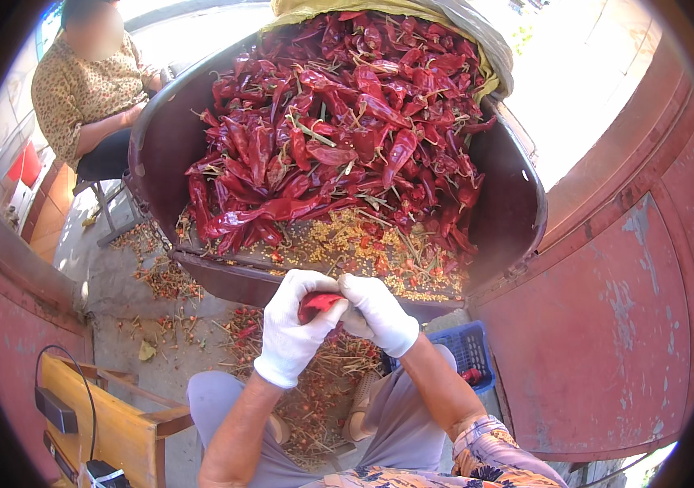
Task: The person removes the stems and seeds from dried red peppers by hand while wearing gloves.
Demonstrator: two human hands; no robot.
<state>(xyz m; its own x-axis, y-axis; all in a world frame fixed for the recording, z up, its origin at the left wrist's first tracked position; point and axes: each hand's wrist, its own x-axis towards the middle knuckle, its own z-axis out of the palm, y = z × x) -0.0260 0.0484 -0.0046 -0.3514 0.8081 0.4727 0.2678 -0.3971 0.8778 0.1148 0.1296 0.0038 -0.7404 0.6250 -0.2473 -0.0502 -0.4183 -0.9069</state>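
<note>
My left hand (pixel 291 328), in a white glove, is closed around a dried red chili pepper (pixel 320 305), part of which shows between the thumb and fingers. Right up against it, my right hand (pixel 379 315), gloved in white too, has thumb and fingers pinched together at the pepper's end. What those right fingertips grip is hidden. Both hands are over my lap, just in front of a dark cart bed (pixel 229 276) that holds a large heap of dried red chilies (pixel 347 122). Loose yellow seeds (pixel 339 236) and stem bits lie along its near edge.
Below my right forearm stands a blue plastic basket (pixel 469 350) with some red pepper in it. Cut stems litter the ground (pixel 160 325). A wooden stool (pixel 111 415) is at left, red metal panels (pixel 599 325) at right. Another person (pixel 91 89) sits at the far left.
</note>
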